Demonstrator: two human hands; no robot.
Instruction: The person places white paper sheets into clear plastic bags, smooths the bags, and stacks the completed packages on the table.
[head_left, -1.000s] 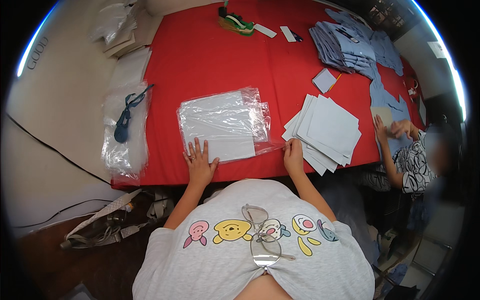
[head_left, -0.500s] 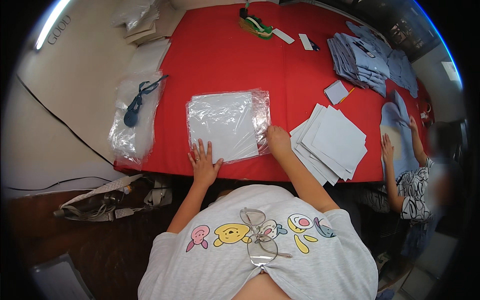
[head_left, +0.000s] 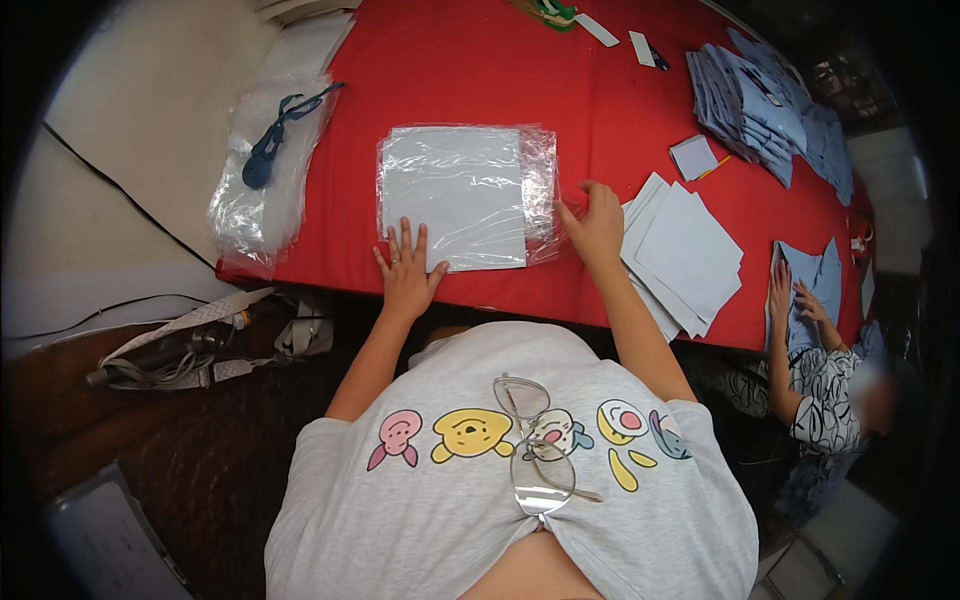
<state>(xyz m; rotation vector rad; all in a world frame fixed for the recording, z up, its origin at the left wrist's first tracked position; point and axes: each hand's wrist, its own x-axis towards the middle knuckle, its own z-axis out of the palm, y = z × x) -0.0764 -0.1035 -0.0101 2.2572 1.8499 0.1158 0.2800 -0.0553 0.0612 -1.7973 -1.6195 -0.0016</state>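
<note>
In front of me, white rectangular sheets [head_left: 450,190] lie in clear plastic bags, stacked on the red-covered table. The bags' clear film [head_left: 541,185] reaches past the sheets on the right. Fingers spread, my left hand [head_left: 407,272] presses flat on the near left corner of the top bag. My right hand [head_left: 597,228] is at the right edge of the film, thumb and forefinger apart; nothing shows held in it. Just right of it lies a fanned pile of loose white sheets [head_left: 690,250].
Clear bags [head_left: 240,200] with a dark blue rolled ribbon [head_left: 260,170] lie at the table's left edge. A white notepad [head_left: 693,157] and folded blue shirts [head_left: 750,100] are at the far right. A co-worker [head_left: 825,395] handles a blue garment [head_left: 800,325] at right.
My right hand has come off the film's edge and its fingers have opened. My left hand stays flat on the bag. The view has shifted. The co-worker's hands and garment have moved.
</note>
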